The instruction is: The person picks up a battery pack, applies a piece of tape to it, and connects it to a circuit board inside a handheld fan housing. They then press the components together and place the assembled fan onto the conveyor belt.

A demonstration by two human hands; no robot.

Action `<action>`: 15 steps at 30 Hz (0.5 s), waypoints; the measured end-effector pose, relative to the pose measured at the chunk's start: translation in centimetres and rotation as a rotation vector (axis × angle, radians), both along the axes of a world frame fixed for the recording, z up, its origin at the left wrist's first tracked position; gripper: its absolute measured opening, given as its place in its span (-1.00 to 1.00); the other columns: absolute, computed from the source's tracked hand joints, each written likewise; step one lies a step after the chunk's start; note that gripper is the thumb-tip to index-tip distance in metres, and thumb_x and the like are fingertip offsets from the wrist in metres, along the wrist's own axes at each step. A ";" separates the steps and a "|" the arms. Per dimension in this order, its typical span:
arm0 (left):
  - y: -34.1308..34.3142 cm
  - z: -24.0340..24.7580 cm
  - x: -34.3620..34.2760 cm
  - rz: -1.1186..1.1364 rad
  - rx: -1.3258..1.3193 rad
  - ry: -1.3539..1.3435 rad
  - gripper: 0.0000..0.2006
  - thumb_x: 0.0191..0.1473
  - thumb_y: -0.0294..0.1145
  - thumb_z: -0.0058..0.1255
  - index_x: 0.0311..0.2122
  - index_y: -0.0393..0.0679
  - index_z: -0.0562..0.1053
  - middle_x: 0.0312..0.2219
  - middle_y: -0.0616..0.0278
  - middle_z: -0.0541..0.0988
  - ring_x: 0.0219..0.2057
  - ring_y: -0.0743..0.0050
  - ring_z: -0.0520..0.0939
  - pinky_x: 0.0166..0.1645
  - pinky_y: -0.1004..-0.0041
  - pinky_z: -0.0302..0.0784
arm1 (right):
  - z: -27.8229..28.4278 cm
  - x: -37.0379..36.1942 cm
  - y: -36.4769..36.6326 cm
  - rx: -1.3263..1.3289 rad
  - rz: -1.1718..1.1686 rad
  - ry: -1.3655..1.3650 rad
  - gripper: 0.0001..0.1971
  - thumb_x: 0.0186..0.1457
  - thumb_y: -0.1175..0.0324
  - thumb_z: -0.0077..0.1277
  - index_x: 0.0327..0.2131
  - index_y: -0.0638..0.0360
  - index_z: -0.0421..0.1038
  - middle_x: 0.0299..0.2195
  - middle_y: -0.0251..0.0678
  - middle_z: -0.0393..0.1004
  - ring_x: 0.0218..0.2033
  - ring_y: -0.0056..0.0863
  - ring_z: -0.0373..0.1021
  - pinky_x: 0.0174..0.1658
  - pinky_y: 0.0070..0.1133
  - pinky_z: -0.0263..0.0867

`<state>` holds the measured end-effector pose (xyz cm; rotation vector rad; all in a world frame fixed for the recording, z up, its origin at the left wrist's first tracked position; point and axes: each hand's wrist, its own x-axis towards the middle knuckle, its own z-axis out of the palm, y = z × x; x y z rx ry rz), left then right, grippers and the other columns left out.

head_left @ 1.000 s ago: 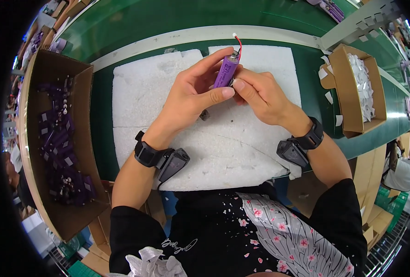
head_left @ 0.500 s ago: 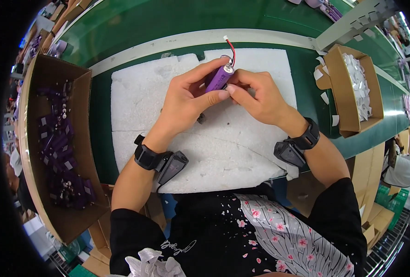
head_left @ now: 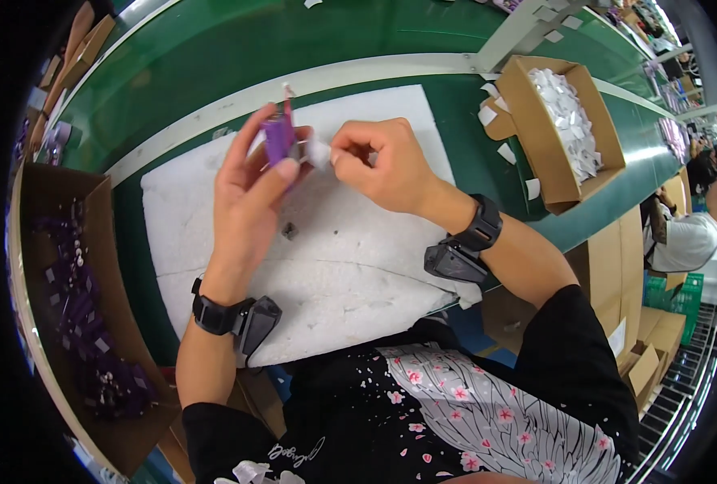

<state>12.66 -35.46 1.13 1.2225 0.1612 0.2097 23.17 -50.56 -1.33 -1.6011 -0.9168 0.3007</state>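
My left hand (head_left: pixel 249 189) is wrapped round a purple battery pack (head_left: pixel 277 139), held tilted upright above a white foam board (head_left: pixel 358 258). From the pack's top rises a short red lead (head_left: pixel 288 103) with a pale connector at its end. Close by on the right, my right hand (head_left: pixel 386 165) has its thumb and fingers pinched together. At their tips is a small white slip (head_left: pixel 319 154), blurred by motion, right beside the pack. Whether the slip touches the pack I cannot tell.
At the left stands a deep cardboard box (head_left: pixel 100 242) with several purple battery packs (head_left: pixel 76 302). A smaller cardboard box (head_left: pixel 537 133) of white slips (head_left: pixel 566 113) is at the right, with loose slips beside it. A metal rail (head_left: pixel 358 71) runs behind the foam board.
My right hand has drawn away from the battery pack, and a white slip now shows at its fingertips. The pack has turned more upright. The whole view has shifted.
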 end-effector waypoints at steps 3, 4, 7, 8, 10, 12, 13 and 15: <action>-0.1 0.5 0.4 0.106 -0.185 0.000 -0.46 0.01 -0.53 -0.09 0.14 -0.17 0.13 -0.15 0.00 0.45 -0.13 0.33 0.49 -0.03 0.41 0.42 | -0.1 2.7 -0.9 0.051 -0.251 -0.082 -0.86 -0.06 0.42 -0.06 -0.55 0.32 0.38 -0.72 -0.31 0.37 -0.68 -0.72 0.22 -0.60 -0.68 0.13; 0.2 0.4 0.5 0.127 -0.191 0.020 -0.48 0.03 -0.51 -0.13 0.14 -0.17 0.12 -0.16 -0.01 0.45 -0.17 0.31 0.51 -0.07 0.41 0.45 | 0.1 4.1 -1.4 0.086 -0.446 -0.156 -0.85 -0.06 0.41 -0.06 -0.55 0.33 0.38 -0.73 -0.29 0.35 -0.68 -0.72 0.22 -0.61 -0.67 0.13; 1.4 0.0 -0.1 0.228 -0.211 0.050 -0.51 0.07 -0.45 -0.20 0.14 -0.18 0.11 -0.18 -0.03 0.46 -0.24 0.28 0.55 -0.14 0.40 0.51 | 4.1 8.5 -5.3 -0.222 -0.820 -0.547 -0.80 -0.03 0.34 -0.06 -0.52 0.32 0.40 -0.71 -0.23 0.38 -0.69 -0.57 0.29 -0.58 -0.59 0.18; 1.5 -0.2 -0.2 0.197 -0.230 0.055 -0.52 0.08 -0.43 -0.22 0.14 -0.18 0.12 -0.19 -0.04 0.46 -0.28 0.30 0.55 -0.19 0.41 0.52 | 4.5 10.4 -7.7 -0.327 -0.936 -0.675 -0.79 -0.03 0.32 -0.05 -0.50 0.31 0.41 -0.70 -0.20 0.40 -0.68 -0.51 0.32 -0.56 -0.57 0.20; 1.4 -0.9 -0.2 0.125 -0.269 0.074 -0.54 0.10 -0.39 -0.26 0.13 -0.19 0.13 -0.20 -0.05 0.46 -0.35 0.32 0.57 -0.29 0.42 0.54 | 6.4 11.1 -11.5 -0.727 -1.157 -0.635 -0.79 -0.03 0.31 -0.05 -0.49 0.29 0.43 -0.67 -0.17 0.43 -0.63 -0.44 0.36 -0.51 -0.57 0.22; 1.5 -1.1 -0.2 0.096 -0.306 0.070 -0.55 0.11 -0.37 -0.27 0.13 -0.20 0.13 -0.21 -0.05 0.47 -0.39 0.34 0.57 -0.34 0.43 0.54 | 7.3 10.3 -12.0 -0.839 -1.158 -0.520 -0.79 -0.01 0.30 -0.05 -0.50 0.29 0.43 -0.65 -0.19 0.44 -0.62 -0.47 0.36 -0.50 -0.60 0.22; 1.4 -1.0 -0.1 0.047 -0.332 0.078 -0.56 0.12 -0.36 -0.28 0.12 -0.22 0.13 -0.22 -0.05 0.47 -0.43 0.36 0.57 -0.39 0.45 0.53 | 7.7 9.6 -11.7 -0.956 -1.171 -0.382 -0.78 0.00 0.30 -0.05 -0.50 0.29 0.43 -0.64 -0.20 0.45 -0.61 -0.51 0.36 -0.48 -0.62 0.22; 1.3 -0.9 0.0 0.005 -0.351 0.093 -0.56 0.13 -0.34 -0.29 0.12 -0.23 0.14 -0.23 -0.05 0.48 -0.47 0.37 0.57 -0.44 0.46 0.53 | 8.1 7.9 -9.2 -0.756 -0.959 -0.326 -0.79 0.02 0.31 -0.05 -0.49 0.28 0.43 -0.64 -0.24 0.44 -0.59 -0.54 0.35 -0.48 -0.65 0.22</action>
